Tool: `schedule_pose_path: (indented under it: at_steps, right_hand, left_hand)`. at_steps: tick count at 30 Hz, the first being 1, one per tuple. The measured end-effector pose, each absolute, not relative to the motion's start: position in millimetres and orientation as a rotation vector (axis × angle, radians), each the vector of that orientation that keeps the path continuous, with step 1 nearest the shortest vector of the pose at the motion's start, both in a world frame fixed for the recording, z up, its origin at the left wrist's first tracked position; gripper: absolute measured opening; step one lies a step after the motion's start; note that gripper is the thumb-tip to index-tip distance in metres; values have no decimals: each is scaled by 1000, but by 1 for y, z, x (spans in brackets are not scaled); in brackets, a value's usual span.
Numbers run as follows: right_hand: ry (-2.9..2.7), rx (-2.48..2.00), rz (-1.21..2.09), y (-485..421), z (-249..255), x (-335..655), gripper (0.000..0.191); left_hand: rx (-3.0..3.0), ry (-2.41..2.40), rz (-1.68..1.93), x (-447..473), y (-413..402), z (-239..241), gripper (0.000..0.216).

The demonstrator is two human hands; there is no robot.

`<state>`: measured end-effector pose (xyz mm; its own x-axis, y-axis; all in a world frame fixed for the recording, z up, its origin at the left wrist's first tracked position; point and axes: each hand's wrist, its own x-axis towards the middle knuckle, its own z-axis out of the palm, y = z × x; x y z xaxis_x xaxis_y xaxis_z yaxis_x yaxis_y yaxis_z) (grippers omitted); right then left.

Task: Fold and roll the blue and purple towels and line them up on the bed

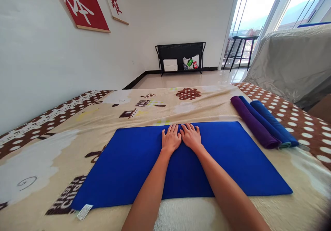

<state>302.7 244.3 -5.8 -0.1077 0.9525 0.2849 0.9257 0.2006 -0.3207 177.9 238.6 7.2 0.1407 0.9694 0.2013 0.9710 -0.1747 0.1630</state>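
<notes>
A blue towel (124, 169) lies spread flat across the patterned blanket, its long sides running left to right. A white label (84, 212) sticks out at its near left corner. My left hand (171, 138) rests palm down near the middle of the towel's far edge, fingers stretched forward. Close beside it, my right hand (190, 136) also lies flat on the cloth, with the thumbs nearly meeting. Neither hand grips anything. To the right are several rolled towels, a purple one (254, 122) and blue ones (274, 122), side by side.
The beige blanket (160, 110) has a brown border with white dots (297, 117). Beyond it stands a black rack (181, 53) holding a white box (170, 65) and a printed bag (191, 62). A black stool (241, 48) and a plastic-covered piece of furniture (294, 58) are at right.
</notes>
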Motion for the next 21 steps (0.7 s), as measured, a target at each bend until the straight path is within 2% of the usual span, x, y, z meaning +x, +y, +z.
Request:
schedule_pose_path:
  at_steps: [21]
  right_hand:
    - [-2102, -1636, 74, 243, -2, 336, 41]
  left_hand:
    - [-2407, -1989, -421, 170, 238, 8, 49]
